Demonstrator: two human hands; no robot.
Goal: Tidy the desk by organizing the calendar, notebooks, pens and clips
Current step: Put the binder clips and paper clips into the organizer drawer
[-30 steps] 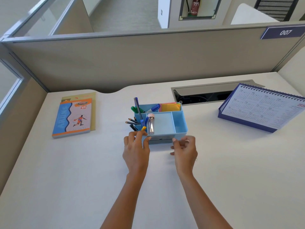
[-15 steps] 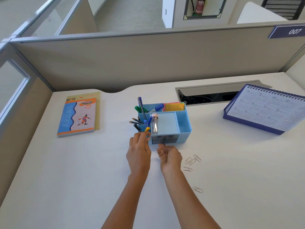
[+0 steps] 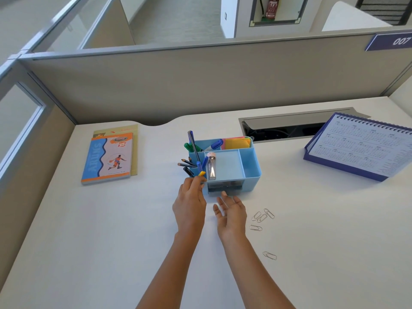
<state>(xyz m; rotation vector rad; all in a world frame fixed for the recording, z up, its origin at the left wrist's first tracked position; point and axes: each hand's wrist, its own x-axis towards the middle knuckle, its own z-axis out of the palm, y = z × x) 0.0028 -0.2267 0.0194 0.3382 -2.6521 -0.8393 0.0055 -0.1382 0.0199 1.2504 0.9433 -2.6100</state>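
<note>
Head view — left hand (image 3: 189, 204) pinching organizer (image 3: 249, 175) corner, right hand (image 3: 231, 212) open, clips (image 3: 260, 217) beside.

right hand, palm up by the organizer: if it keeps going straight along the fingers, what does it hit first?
Most likely the small drawer in the front of the blue organizer. The right hand points its fingers up-table at that front, one fingertip already close to it or touching; depth is unclear. The paper clips lie off to its right, outside that line.

Office cubicle: grey partition (image 3: 200, 85), numbered plate "007" (image 3: 392, 42), white desk (image 3: 111, 241).
</note>
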